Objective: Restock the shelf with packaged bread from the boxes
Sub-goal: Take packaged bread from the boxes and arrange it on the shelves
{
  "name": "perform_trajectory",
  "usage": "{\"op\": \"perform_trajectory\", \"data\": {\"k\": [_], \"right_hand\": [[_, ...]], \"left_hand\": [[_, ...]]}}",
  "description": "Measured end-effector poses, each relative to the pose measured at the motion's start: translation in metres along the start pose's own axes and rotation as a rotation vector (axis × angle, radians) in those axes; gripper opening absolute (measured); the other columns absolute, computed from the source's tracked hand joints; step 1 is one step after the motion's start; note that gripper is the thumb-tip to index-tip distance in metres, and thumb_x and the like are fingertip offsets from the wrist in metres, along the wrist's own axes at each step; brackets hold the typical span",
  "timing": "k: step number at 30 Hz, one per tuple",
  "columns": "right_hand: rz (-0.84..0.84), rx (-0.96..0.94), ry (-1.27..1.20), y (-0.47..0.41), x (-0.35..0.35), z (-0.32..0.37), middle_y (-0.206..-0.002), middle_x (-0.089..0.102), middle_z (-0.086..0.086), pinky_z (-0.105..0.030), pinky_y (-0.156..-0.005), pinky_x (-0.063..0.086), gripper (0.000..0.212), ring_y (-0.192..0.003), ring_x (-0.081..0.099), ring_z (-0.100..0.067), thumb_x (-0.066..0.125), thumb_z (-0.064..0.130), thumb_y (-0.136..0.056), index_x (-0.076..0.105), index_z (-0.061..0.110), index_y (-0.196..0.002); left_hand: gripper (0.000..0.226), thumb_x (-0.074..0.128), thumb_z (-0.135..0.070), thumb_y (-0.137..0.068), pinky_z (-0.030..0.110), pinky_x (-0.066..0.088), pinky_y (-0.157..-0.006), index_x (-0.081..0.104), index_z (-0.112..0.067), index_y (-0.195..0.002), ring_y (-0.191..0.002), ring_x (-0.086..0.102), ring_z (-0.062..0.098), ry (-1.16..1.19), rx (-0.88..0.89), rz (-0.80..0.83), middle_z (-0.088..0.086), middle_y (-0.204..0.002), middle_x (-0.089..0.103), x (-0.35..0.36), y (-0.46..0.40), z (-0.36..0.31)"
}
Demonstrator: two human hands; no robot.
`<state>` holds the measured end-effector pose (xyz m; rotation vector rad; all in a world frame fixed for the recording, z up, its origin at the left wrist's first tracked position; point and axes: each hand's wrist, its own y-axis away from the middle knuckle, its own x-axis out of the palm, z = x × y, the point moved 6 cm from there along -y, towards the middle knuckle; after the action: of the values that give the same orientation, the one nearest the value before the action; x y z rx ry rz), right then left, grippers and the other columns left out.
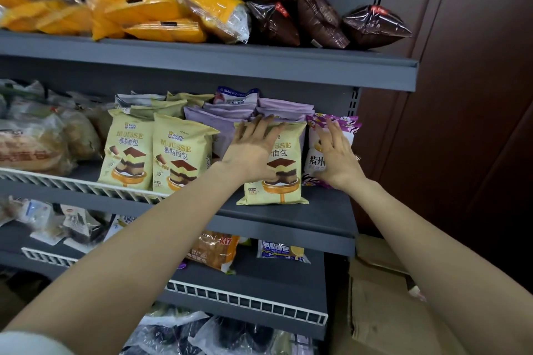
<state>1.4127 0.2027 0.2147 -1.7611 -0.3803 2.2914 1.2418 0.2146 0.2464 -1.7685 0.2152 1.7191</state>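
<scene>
Shelving: grey metal shelf unit, tiers crowded with packaged bread.
Carton: brown cardboard box, on floor right of shelf unit.
Bread: pale yellow mousse bread packet, upright on middle tier's front edge.
Neighbour: purple-and-white rice bread packet, just right.
Left hand: fingers spread flat on yellow packet.
Right hand: open-fingered, pressed on purple packet.

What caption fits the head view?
Left hand steadies a yellow mousse bread pack; right hand touches a purple pack.

Dark brown wall panel at right of frame; white slotted guard rail fronting the lower tier.
</scene>
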Motion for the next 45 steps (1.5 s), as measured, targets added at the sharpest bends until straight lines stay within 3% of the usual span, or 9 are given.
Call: {"op": "perform_trajectory", "data": {"k": [5,12,17,22,25,31,36,41,45], "right_hand": [[-0.378,-0.186,-0.231,0.016,-0.046,0.074,-0.132,0.046,-0.014,-0.035,-0.104,0.037,0.045,-0.124,0.042,-0.030,0.053,-0.001,-0.084,0.053,0.006,-0.128],[-0.217,-0.330,-0.316,0.004,-0.024,0.211,-0.117,0.057,-0.011,-0.040,-0.087,0.048,0.029,-0.107,0.056,-0.027,0.050,0.009,-0.090,0.058,0.011,-0.118],[-0.097,-0.441,-0.390,0.001,0.029,0.350,-0.105,0.061,-0.006,-0.038,-0.083,0.048,0.024,-0.099,0.058,-0.024,0.050,0.012,-0.090,0.062,0.013,-0.111],[0.071,-0.575,-0.417,0.006,0.112,0.521,-0.116,0.058,-0.005,-0.038,-0.083,0.049,0.025,-0.103,0.056,-0.021,0.046,0.016,-0.096,0.060,0.015,-0.116],[0.214,-0.618,-0.427,0.007,0.176,0.623,-0.112,0.059,-0.005,-0.043,-0.079,0.052,0.023,-0.092,0.060,-0.023,0.047,0.017,-0.097,0.060,0.015,-0.116],[0.445,-0.672,-0.392,-0.004,0.303,0.797,-0.096,0.060,-0.003,-0.036,-0.073,0.051,0.017,-0.090,0.059,-0.023,0.046,0.016,-0.096,0.060,0.010,-0.102],[0.590,-0.661,-0.345,-0.045,0.419,0.910,-0.109,0.064,-0.007,-0.039,-0.080,0.053,0.021,-0.097,0.061,-0.026,0.050,0.018,-0.094,0.065,0.011,-0.107],[0.761,-0.608,-0.285,-0.108,0.558,1.008,-0.114,0.064,-0.016,-0.032,-0.081,0.047,0.024,-0.106,0.060,-0.032,0.053,0.015,-0.091,0.067,0.003,-0.107],[0.947,-0.585,-0.207,-0.139,0.655,1.067,-0.130,0.056,-0.019,-0.032,-0.092,0.042,0.034,-0.119,0.051,-0.034,0.047,0.018,-0.095,0.056,0.001,-0.124]], "left_hand": [[0.050,0.059,-0.020,-0.085,0.039,0.043,-0.096,0.046,-0.016,-0.133,-0.124,0.046,0.027,0.207,-0.095,-0.279,0.009,-0.134,0.048,-0.041,0.021,0.024],[0.022,0.053,-0.018,-0.087,0.038,0.046,-0.077,0.062,-0.009,-0.105,-0.093,0.061,0.033,0.193,-0.261,-0.512,0.010,-0.097,0.067,-0.077,0.091,0.123],[0.022,0.052,-0.027,-0.093,0.035,0.050,-0.064,0.062,-0.011,-0.104,-0.077,0.064,0.028,0.225,-0.490,-0.437,0.004,-0.088,0.069,-0.071,0.182,0.250],[0.022,0.049,-0.028,-0.096,0.028,0.037,-0.043,0.061,-0.012,-0.105,-0.058,0.054,0.025,0.239,-0.746,-0.376,0.008,-0.075,0.065,-0.051,0.302,0.399],[0.024,0.048,-0.028,-0.096,0.028,0.035,-0.045,0.061,-0.008,-0.096,-0.058,0.052,0.023,0.266,-0.893,-0.323,0.006,-0.070,0.062,-0.033,0.376,0.485],[0.026,0.050,-0.030,-0.094,0.035,0.048,-0.068,0.063,-0.009,-0.104,-0.091,0.063,0.030,0.297,-1.137,-0.177,0.008,-0.095,0.067,0.005,0.490,0.646],[0.023,0.053,-0.034,-0.088,0.039,0.054,-0.077,0.061,-0.014,-0.096,-0.093,0.062,0.034,0.302,-1.308,-0.033,0.014,-0.099,0.067,0.067,0.542,0.787],[0.030,0.049,-0.027,-0.091,0.036,0.050,-0.079,0.062,-0.005,-0.107,-0.099,0.062,0.036,0.324,-1.394,0.180,0.018,-0.107,0.066,0.152,0.565,0.934],[0.032,0.043,-0.014,-0.092,0.037,0.047,-0.085,0.059,-0.001,-0.118,-0.109,0.058,0.035,0.361,-1.377,0.422,0.019,-0.119,0.061,0.221,0.578,1.024]]}}
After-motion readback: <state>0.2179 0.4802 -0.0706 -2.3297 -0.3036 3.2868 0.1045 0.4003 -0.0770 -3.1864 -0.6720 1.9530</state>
